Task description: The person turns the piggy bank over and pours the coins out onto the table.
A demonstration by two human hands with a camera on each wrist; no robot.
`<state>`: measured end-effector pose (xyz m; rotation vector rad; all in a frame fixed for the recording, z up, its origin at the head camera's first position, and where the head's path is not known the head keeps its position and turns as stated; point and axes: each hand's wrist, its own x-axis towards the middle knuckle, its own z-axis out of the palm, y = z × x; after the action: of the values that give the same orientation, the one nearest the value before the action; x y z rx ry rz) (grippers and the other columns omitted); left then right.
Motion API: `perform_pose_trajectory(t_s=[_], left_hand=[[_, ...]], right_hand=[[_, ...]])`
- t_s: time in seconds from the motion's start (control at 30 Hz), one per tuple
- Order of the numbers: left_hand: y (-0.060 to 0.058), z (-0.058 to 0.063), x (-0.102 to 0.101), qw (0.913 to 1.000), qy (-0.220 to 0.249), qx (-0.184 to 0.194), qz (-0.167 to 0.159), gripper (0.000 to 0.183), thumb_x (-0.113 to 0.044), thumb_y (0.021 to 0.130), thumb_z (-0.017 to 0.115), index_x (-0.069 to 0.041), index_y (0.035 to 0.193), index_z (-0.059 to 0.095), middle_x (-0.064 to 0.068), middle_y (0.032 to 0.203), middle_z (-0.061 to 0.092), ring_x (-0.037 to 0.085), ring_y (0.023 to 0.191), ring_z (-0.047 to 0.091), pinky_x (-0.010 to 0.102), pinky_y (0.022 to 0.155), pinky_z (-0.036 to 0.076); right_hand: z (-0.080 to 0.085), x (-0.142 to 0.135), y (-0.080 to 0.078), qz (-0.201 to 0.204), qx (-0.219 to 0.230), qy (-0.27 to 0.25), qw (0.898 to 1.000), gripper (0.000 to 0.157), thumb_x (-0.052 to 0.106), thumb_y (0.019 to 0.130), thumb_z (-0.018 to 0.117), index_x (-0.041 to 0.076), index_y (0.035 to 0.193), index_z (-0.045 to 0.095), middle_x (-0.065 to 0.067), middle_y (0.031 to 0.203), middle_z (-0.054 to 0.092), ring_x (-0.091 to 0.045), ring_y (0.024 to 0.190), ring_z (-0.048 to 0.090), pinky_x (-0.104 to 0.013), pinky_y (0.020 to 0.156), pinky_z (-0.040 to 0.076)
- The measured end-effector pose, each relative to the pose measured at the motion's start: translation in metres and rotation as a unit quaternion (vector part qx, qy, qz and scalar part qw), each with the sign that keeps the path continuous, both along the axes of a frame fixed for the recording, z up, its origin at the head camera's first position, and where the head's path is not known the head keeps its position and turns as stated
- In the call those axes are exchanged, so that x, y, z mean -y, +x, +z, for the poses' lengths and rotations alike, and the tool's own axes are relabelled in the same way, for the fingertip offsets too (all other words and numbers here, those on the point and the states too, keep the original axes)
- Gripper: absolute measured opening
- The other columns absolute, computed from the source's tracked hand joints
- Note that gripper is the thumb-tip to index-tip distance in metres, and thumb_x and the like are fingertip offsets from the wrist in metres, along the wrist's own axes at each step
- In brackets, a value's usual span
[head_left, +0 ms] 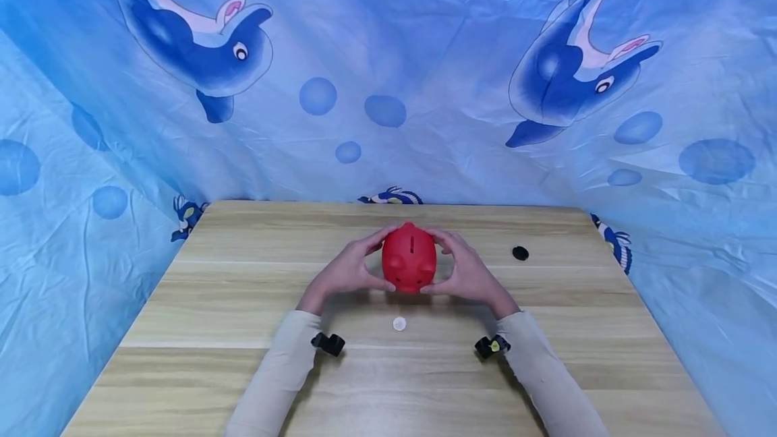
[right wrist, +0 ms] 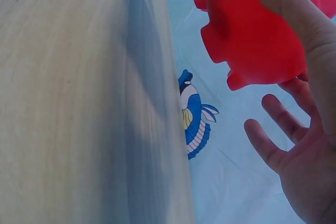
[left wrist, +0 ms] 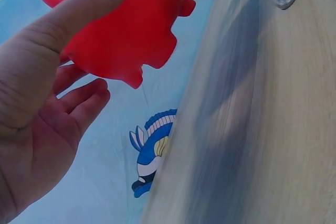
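A red piggy bank is held up between my two hands, with its coin slot facing up and its snout toward me. My left hand grips its left side, thumb near the face and fingers at the back. On the opposite side, my right hand grips it the same way. Both wrist views show the feet of the piggy bank hanging above the tabletop. A silvery coin lies flat on the table, on the near side of the piggy bank.
A small round black disc lies on the wooden table, right of my hands. Blue cloth printed with dolphins and bubbles stands behind and beside the table. Each sleeve carries a small black wrist device.
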<state>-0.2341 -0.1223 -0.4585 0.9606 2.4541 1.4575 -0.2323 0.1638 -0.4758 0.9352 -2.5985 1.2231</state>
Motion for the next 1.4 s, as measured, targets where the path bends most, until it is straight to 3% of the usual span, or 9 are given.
perform_pose_trajectory(t_s=[0.27,0.43,0.57,0.93,1.17,1.4], left_hand=[[0.001,-0.002,0.0,0.9996,0.026,0.012,-0.001,0.103,-0.031,0.073,0.094,-0.031,0.158,0.037,-0.006,0.156,0.046,0.027,0.141,0.048,0.06,0.111,0.042],[0.002,-0.002,-0.001,0.9991,0.035,0.02,0.013,0.104,-0.032,0.073,0.094,-0.022,0.159,0.037,-0.003,0.155,0.047,0.03,0.139,0.05,0.061,0.108,0.045],[0.002,-0.003,-0.002,0.9984,0.046,0.022,0.025,0.1,-0.033,0.074,0.093,-0.02,0.158,0.04,0.0,0.153,0.049,0.03,0.137,0.052,0.061,0.107,0.046],[0.005,-0.002,-0.005,0.9952,0.073,0.048,0.045,0.086,-0.031,0.081,0.087,-0.015,0.154,0.045,0.007,0.146,0.057,0.032,0.13,0.058,0.062,0.106,0.047],[0.008,0.002,-0.008,0.9931,0.07,0.058,0.074,0.081,-0.032,0.083,0.086,-0.015,0.152,0.049,0.006,0.141,0.062,0.029,0.125,0.062,0.057,0.103,0.051],[0.012,0.007,-0.011,0.9904,0.061,0.069,0.103,0.078,-0.037,0.084,0.084,-0.016,0.151,0.05,0.004,0.139,0.062,0.026,0.122,0.063,0.044,0.096,0.058]], right_hand=[[0.003,-0.001,0.002,-0.001,0.009,-0.003,1.0,0.104,0.05,0.065,0.094,0.033,0.153,0.041,0.005,0.145,0.052,-0.018,0.127,0.052,-0.054,0.094,0.056],[0.005,-0.002,0.004,-0.011,0.026,-0.003,1.0,0.104,0.049,0.066,0.093,0.031,0.154,0.041,0.003,0.146,0.052,-0.021,0.128,0.053,-0.056,0.094,0.056],[0.006,-0.003,0.005,-0.011,0.031,-0.008,0.999,0.102,0.048,0.069,0.091,0.028,0.155,0.041,0.0,0.147,0.052,-0.023,0.127,0.054,-0.057,0.093,0.056],[0.009,-0.003,0.006,-0.015,0.046,-0.037,0.998,0.087,0.045,0.078,0.085,0.019,0.152,0.047,-0.008,0.142,0.058,-0.032,0.12,0.059,-0.063,0.089,0.055],[0.012,-0.003,0.005,-0.009,0.048,-0.061,0.997,0.079,0.04,0.082,0.083,0.013,0.149,0.051,-0.007,0.131,0.068,-0.029,0.113,0.063,-0.064,0.09,0.054],[0.017,-0.002,0.007,-0.012,0.051,-0.076,0.996,0.076,0.041,0.083,0.082,0.008,0.145,0.054,-0.008,0.125,0.069,-0.027,0.108,0.064,-0.064,0.089,0.055]])
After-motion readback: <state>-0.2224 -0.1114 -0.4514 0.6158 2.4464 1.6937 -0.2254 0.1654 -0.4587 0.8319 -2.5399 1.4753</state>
